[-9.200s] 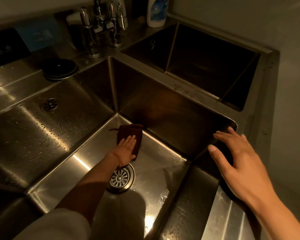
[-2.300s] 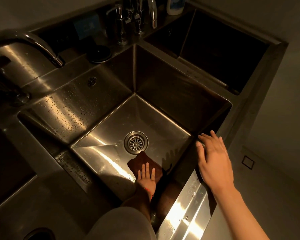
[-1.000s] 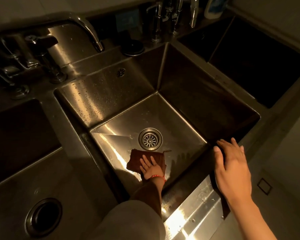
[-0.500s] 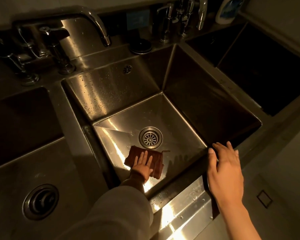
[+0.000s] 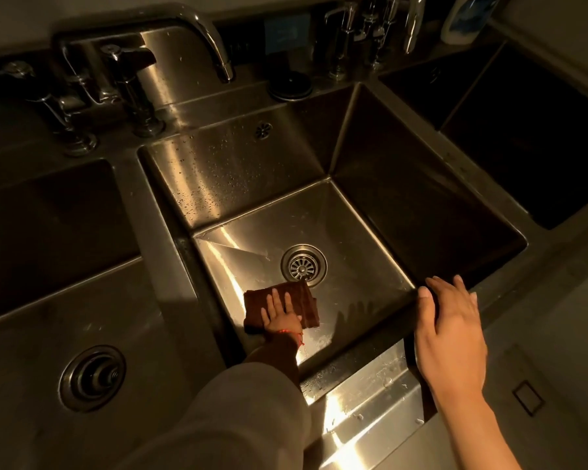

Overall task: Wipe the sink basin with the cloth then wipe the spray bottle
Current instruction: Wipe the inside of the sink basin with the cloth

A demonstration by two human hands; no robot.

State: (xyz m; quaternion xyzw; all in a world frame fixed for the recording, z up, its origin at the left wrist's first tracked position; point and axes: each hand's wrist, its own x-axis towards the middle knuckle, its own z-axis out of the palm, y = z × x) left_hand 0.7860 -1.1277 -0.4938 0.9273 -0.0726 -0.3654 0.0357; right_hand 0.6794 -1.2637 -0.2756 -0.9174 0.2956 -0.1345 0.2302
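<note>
Dim sink basin [image 5: 336, 232], bottle [image 5: 465, 18] cropped

Sink basin [image 5: 336, 212]: I see a deep square stainless-steel tub, walls beaded with water, round drain in the floor. Cloth [image 5: 306, 301]: dark brown, folded, lying flat on the basin floor just in front of the drain. Spray bottle [image 5: 464, 20]: white with blue label, upright on the back ledge, top cut off.

Dark red-brown cloth [image 5: 280, 307], silver steel sink basin [image 5: 350, 266], red wrist string [image 5: 291, 332].
</note>
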